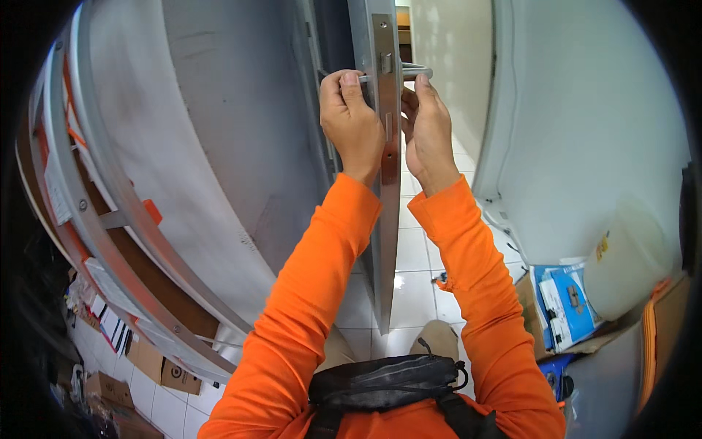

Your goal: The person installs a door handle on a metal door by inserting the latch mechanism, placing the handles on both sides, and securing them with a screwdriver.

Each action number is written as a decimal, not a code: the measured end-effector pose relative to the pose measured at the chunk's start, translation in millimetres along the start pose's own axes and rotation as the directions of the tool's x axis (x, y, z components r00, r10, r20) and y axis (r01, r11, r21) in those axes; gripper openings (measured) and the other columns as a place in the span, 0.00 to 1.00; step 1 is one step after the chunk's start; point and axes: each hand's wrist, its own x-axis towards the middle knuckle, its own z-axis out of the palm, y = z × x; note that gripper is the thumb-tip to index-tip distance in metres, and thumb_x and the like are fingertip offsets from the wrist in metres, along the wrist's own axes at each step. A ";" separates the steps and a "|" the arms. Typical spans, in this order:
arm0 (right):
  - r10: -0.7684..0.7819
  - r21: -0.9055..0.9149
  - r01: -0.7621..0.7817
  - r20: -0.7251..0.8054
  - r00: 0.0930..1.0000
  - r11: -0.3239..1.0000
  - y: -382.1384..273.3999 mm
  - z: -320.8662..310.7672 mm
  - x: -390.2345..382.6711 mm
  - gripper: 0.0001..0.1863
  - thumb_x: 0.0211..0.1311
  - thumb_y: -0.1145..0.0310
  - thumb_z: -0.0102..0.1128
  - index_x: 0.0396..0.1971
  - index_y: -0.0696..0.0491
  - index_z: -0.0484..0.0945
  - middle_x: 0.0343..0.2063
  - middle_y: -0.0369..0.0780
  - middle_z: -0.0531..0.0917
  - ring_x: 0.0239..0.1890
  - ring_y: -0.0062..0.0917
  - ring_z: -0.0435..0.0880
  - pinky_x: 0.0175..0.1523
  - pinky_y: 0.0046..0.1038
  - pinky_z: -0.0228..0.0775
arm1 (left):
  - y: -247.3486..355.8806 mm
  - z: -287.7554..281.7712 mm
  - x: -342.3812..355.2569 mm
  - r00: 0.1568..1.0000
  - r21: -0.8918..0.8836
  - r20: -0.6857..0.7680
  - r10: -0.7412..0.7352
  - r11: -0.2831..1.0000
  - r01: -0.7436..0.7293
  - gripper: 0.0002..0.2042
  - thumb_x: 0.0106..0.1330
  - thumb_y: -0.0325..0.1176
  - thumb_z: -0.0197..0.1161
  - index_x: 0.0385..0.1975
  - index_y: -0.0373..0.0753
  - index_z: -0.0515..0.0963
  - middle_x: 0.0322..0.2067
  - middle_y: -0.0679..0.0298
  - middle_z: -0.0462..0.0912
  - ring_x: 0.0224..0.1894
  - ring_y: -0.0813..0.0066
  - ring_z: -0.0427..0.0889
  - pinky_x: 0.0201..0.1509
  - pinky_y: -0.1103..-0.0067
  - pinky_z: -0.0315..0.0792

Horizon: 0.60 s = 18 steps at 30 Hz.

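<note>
A grey door stands edge-on in front of me, its narrow edge (387, 234) running down toward my feet. Set into that edge is a metal lock plate (389, 150) with a latch. On the door's left side, my left hand (352, 124) is closed around a door handle (363, 78), mostly hidden by the fingers. A silver lever handle (420, 71) sticks out on the right side. My right hand (433, 135) grips it from below, thumb against the bar and fingers curled, partly hidden behind the door edge.
A metal ladder (117, 183) leans at the left, with cardboard boxes (178, 377) on the tiles beyond. To the right are blue folders (572, 300) in a box and a translucent bucket (629, 256). A black waist bag (384, 384) hangs at my front.
</note>
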 end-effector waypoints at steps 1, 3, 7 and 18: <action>-0.065 0.021 0.066 -0.026 0.998 0.998 4.6 -7.1 -1.9 0.28 0.78 0.49 0.48 0.63 0.57 0.71 0.53 0.42 0.80 0.55 0.28 0.79 0.61 0.33 0.69 | -1.0 6.6 -3.6 1.000 -0.013 0.018 -0.005 1.000 0.005 0.14 0.81 0.40 0.51 0.39 0.36 0.79 0.34 0.67 0.81 0.38 0.79 0.76 0.45 0.78 0.72; -0.160 -0.026 0.158 -0.124 0.979 0.987 16.9 -19.4 -7.5 0.30 0.79 0.48 0.49 0.67 0.57 0.68 0.59 0.43 0.76 0.61 0.27 0.74 0.66 0.31 0.65 | -8.8 21.5 -9.5 0.999 -0.068 0.045 0.013 0.998 -0.010 0.15 0.81 0.41 0.52 0.40 0.36 0.79 0.34 0.67 0.82 0.37 0.79 0.77 0.45 0.78 0.73; -0.492 -0.508 0.399 -0.055 0.869 0.763 17.8 -48.7 -27.5 0.33 0.78 0.52 0.49 0.71 0.61 0.60 0.61 0.53 0.75 0.61 0.38 0.77 0.65 0.36 0.69 | -13.8 54.6 -18.9 0.982 -0.146 0.189 -0.023 0.988 0.051 0.15 0.80 0.41 0.54 0.41 0.36 0.82 0.36 0.64 0.85 0.40 0.76 0.81 0.48 0.78 0.74; -0.130 -0.873 -0.019 -0.094 0.987 0.487 76.2 -203.4 -253.7 0.22 0.70 0.64 0.59 0.60 0.54 0.73 0.62 0.49 0.75 0.63 0.46 0.75 0.67 0.42 0.67 | -65.2 91.6 -15.3 0.905 -0.128 0.424 -0.039 0.987 0.102 0.17 0.79 0.41 0.55 0.56 0.37 0.80 0.53 0.58 0.86 0.57 0.66 0.84 0.63 0.71 0.77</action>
